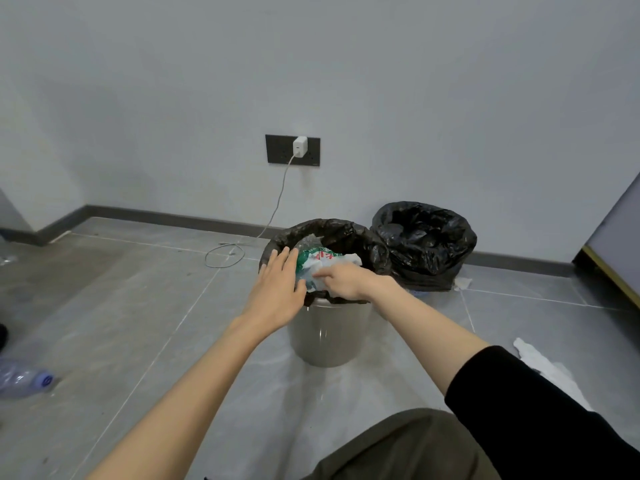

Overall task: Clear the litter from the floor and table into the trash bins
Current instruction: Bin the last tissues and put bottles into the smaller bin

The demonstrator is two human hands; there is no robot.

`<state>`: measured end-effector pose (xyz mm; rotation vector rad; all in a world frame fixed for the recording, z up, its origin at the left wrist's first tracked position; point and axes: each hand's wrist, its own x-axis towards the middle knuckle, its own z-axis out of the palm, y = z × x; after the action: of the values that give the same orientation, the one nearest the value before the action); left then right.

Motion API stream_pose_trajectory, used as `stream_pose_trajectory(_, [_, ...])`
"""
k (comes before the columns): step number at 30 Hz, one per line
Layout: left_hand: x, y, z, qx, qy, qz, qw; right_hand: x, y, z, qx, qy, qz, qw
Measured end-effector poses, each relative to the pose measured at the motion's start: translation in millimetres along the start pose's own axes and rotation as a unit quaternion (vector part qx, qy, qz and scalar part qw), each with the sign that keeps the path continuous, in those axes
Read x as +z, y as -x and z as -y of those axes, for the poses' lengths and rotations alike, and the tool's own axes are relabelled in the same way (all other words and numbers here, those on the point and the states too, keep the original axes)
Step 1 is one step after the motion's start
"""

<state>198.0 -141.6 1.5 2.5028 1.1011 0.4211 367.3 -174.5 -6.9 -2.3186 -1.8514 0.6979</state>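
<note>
Bulging green-and-white litter (317, 260) in lined bin (329, 341)

I'm crouched in a plain indoor room, home or office, I can't tell which. It has a grey tiled floor (138, 306), a bare pale wall (415, 98) with dark skirting board (173, 216), and a black socket panel (277, 150) holding a white charger (300, 146) whose cable (277, 202) trails onto the tiles. A grey bin (329, 337) and a second bin (426, 237) are both lined with black bags.
</note>
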Motion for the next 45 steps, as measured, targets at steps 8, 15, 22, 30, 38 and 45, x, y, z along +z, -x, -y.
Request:
stream_pose_trajectory(8, [-11.1,-1.8,-38.1,0.033,-0.004,-0.034,0.999,-29.7,50.5,-23.0,-0.052,-0.08,-0.15,0.984])
stream_pose_trajectory(15, [-0.5,9.5,-91.6,0.091,0.022,-0.049,0.994,-26.1,113.6,-76.5,0.009,-0.144,-0.257,0.955])
stream_pose_trajectory(22, [47.3,14.9,-143.5,0.149,0.048,0.0,0.988,8.5,181.9,-153.9,0.12,-0.167,-0.298,0.932])
stream_pose_trajectory(30, [114.4,15.1,-202.0,0.185,0.057,0.082,0.978,67.6,227.7,-247.0,0.279,-0.191,-0.274,0.9])
stream_pose_trajectory(38, [180.0,23.1,-230.0,0.193,0.033,0.184,0.963,131.8,242.9,-315.1,0.409,-0.213,-0.219,0.86])
stream_pose_trajectory(45, [218.6,32.1,-221.1,0.186,-0.022,0.247,0.951,169.4,234.1,-346.4,0.451,-0.211,-0.137,0.856])
